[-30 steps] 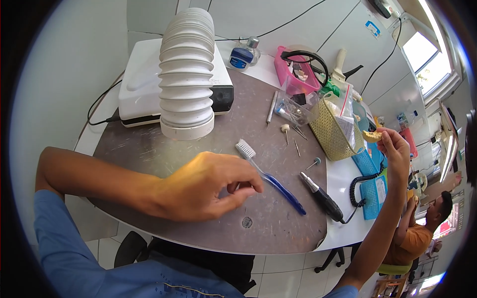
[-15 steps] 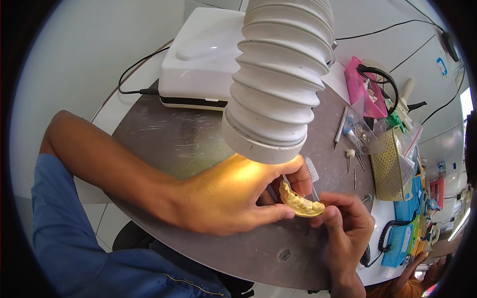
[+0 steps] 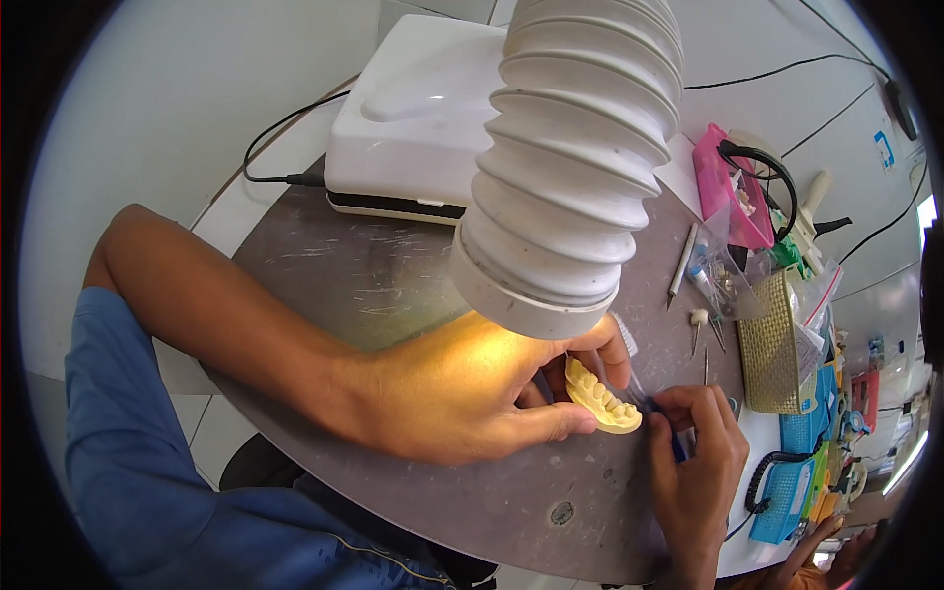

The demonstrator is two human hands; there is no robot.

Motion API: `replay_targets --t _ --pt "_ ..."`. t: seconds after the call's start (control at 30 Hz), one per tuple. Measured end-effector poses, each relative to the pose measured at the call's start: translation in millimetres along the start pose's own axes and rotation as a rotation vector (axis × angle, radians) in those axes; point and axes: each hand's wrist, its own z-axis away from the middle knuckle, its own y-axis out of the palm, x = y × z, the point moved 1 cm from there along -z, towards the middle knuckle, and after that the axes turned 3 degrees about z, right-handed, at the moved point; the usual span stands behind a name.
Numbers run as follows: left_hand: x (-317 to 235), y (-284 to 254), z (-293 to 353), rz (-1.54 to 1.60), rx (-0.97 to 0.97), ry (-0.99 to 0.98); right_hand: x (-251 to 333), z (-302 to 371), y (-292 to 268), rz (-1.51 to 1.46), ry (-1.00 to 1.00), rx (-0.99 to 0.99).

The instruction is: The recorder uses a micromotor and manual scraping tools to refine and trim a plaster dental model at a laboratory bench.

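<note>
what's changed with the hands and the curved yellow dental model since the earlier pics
The curved yellow dental model came leftward from the raised right hand into the left hand, which was free before. The right hand let it go and moved to the blue-handled, white-bristled toothbrush; whether it grips it is unclear. The pink plastic basket and pale yellow woven basket stayed put.
</note>
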Motion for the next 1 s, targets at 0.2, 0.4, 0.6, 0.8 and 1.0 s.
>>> replay_targets --t 0.2,0.4,0.6,0.8,1.0 --pt "0 0 2 0.005 0.009 -0.059 14 -4 -8 -0.155 -0.171 -0.145" --pt "4 -1 1 0.0 0.023 0.018 15 -4 13 -0.399 -0.236 -0.037" --pt "-2 0 1 0.074 0.02 -0.061 10 0 21 -0.405 -0.275 -0.082" --pt "2 0 0 0.036 0.003 -0.006 11 -2 18 -0.359 -0.314 -0.081" --pt "0 -2 -1 -0.037 0.017 -0.002 12 -1 21 -0.318 -0.308 -0.107"
